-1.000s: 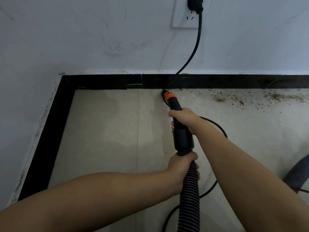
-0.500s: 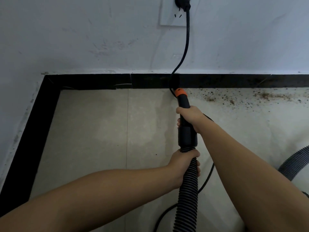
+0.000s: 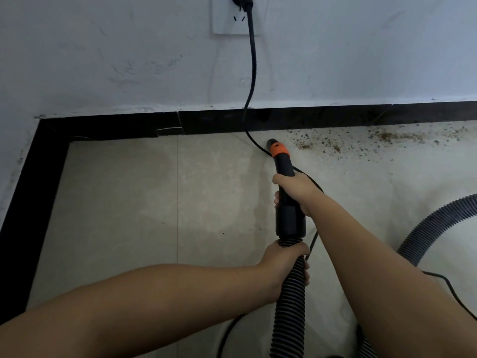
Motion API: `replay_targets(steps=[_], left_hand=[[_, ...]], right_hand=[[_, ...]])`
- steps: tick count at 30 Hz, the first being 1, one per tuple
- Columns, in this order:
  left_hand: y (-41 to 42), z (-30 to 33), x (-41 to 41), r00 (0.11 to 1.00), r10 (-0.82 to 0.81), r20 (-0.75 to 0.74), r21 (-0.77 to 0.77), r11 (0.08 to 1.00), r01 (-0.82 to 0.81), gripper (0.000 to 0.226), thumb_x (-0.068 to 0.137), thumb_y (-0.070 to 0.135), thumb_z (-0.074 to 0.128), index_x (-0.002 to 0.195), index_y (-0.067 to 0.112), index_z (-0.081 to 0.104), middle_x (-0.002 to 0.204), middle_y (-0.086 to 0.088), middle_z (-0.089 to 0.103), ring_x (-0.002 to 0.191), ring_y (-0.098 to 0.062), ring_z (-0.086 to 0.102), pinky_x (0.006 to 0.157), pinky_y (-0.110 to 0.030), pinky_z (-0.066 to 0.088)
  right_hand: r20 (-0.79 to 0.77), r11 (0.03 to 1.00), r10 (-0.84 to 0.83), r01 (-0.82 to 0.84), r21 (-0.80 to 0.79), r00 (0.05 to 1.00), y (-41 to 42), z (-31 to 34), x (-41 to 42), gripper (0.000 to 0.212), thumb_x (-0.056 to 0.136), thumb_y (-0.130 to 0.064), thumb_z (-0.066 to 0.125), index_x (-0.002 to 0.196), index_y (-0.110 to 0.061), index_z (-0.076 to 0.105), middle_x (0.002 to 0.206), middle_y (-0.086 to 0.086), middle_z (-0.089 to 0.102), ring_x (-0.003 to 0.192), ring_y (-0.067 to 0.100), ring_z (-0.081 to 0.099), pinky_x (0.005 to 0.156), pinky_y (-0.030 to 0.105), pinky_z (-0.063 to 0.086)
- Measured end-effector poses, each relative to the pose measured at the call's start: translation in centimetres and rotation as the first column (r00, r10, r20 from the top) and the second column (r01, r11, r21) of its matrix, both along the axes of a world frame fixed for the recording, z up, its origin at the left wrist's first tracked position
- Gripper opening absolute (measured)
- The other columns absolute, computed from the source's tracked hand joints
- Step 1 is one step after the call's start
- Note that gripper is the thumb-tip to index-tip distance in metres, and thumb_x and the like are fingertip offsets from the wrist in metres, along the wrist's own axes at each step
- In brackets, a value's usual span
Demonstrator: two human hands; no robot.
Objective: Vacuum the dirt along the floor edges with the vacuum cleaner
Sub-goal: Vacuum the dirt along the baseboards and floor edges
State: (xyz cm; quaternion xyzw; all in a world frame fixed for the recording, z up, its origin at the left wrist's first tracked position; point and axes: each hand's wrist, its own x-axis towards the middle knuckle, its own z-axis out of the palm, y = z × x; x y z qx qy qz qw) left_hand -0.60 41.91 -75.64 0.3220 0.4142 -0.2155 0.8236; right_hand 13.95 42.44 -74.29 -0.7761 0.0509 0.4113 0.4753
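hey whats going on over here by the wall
A person is vacuuming along the black baseboard. Their right hand grips the black nozzle wand, and the left hand holds the ribbed hose just behind it. The orange-collared tip sits at the left end of a trail of brown dirt, beside the power cord that is plugged into the wall outlet.

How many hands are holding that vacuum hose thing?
2. The right hand grips the black nozzle tube further forward, nearer the skirting. The left hand grips the ribbed hose just behind the tube's wide collar. No other hands show.
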Motion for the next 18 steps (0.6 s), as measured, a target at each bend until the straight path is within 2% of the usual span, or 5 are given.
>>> replay_targets(steps=[3,7,10,14,18], left_hand=[[-1.4,0.6,-0.2,0.999,-0.049,0.003,0.001,0.999,0.049,0.012,0.086,0.008,0.062,0.093,0.007,0.053,0.061,-0.008,0.058,0.046,-0.02,0.055,0.051,-0.029,0.051],[-3.1,1.8,0.5,0.988,-0.153,0.017,0.009,0.988,0.153,0.012,0.087,0.012,0.063,0.091,0.008,0.052,0.067,-0.009,0.057,0.051,-0.02,0.056,0.055,-0.031,0.052],[-5.2,2.6,1.4,0.98,-0.198,0.005,0.1,0.975,0.197,0.013,0.087,0.012,0.064,0.088,0.008,0.052,0.068,-0.009,0.056,0.051,-0.02,0.054,0.053,-0.029,0.05],[-8.5,3.5,2.9,0.984,-0.177,-0.01,0.233,0.957,0.174,0.013,0.084,0.01,0.063,0.084,0.011,0.05,0.063,-0.009,0.055,0.044,-0.02,0.052,0.051,-0.028,0.048],[-11.6,4.1,4.2,0.989,-0.149,-0.014,0.265,0.953,0.147,0.014,0.082,0.011,0.064,0.083,0.01,0.05,0.06,-0.008,0.054,0.044,-0.021,0.052,0.048,-0.027,0.047]], right_hand=[[-0.016,1.0,-0.012,0.012,-0.012,1.0,-1.9,0.4,-0.1,0.012,0.088,-0.013,0.059,0.09,-0.01,0.048,0.059,0.01,0.055,0.045,0.022,0.054,0.055,0.034,0.052],[-0.023,0.998,-0.06,0.059,-0.03,0.998,-4.8,0.9,0.7,0.013,0.088,-0.011,0.059,0.091,-0.007,0.047,0.059,0.011,0.054,0.044,0.021,0.054,0.052,0.031,0.051],[-0.047,0.997,-0.062,0.06,-0.046,0.997,-6.9,1.4,1.5,0.014,0.088,-0.011,0.059,0.091,-0.005,0.047,0.06,0.012,0.054,0.042,0.021,0.054,0.05,0.03,0.051],[-0.094,0.998,0.012,-0.017,-0.057,0.996,-9.3,2.1,3.1,0.018,0.087,-0.014,0.06,0.096,-0.006,0.046,0.057,0.009,0.056,0.042,0.02,0.055,0.06,0.034,0.053],[-0.143,0.996,0.065,-0.074,-0.057,0.988,-11.8,2.4,4.7,0.022,0.086,-0.016,0.061,0.102,-0.007,0.048,0.056,0.008,0.057,0.041,0.019,0.057,0.057,0.031,0.054]])
